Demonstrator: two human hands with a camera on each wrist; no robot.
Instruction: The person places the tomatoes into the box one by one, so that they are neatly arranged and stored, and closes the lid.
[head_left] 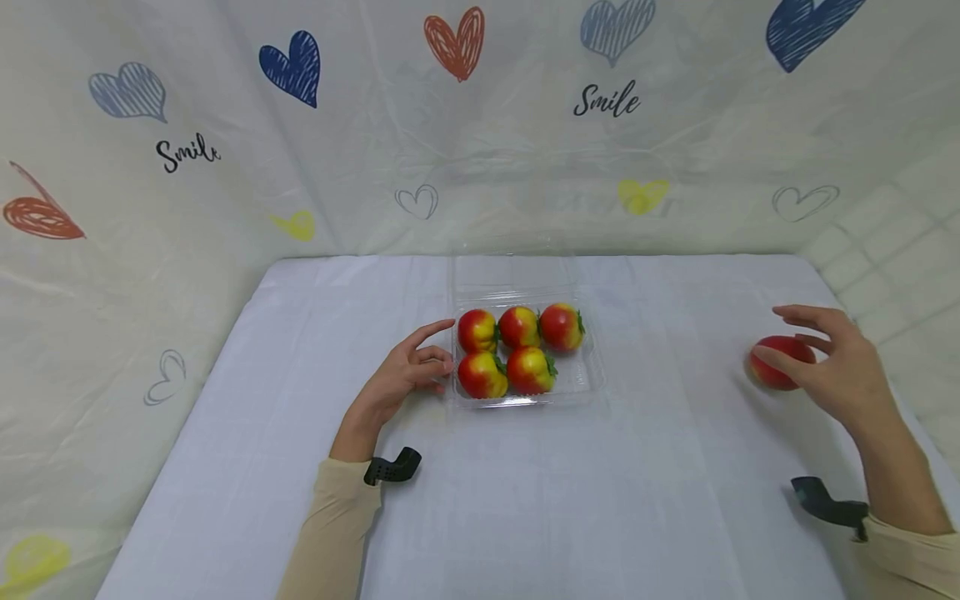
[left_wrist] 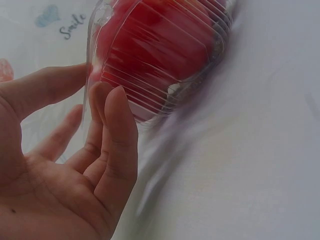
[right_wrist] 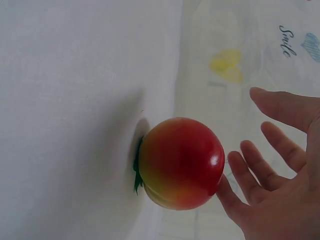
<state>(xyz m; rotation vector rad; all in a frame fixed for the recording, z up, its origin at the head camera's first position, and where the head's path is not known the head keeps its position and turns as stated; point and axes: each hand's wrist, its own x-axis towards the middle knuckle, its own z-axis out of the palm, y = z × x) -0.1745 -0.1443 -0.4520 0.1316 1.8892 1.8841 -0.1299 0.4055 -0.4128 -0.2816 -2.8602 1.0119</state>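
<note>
A clear plastic clamshell box (head_left: 577, 383) stands mid-table with its lid raised behind it. Several red-and-yellow peaches (head_left: 531, 371) with green leaves sit inside in two rows, and the front right spot holds none. My left hand (head_left: 405, 371) is at the box's left side, fingers loosely bent, fingertips at the ribbed clear wall (left_wrist: 145, 85). On the right of the table lies a single peach (right_wrist: 182, 162), leaf side down. Around it hovers my right hand (head_left: 840, 367), thumb and fingers spread apart. In the right wrist view that hand's fingers (right_wrist: 257, 172) are not closed on the peach.
A white cloth (head_left: 600, 508) covers the table. Behind and to the left hangs a pale curtain (head_left: 510, 125) printed with hearts and "Smile". White grid-patterned panelling (head_left: 907, 275) borders the right side. Each wrist wears a black strap mount (head_left: 393, 467).
</note>
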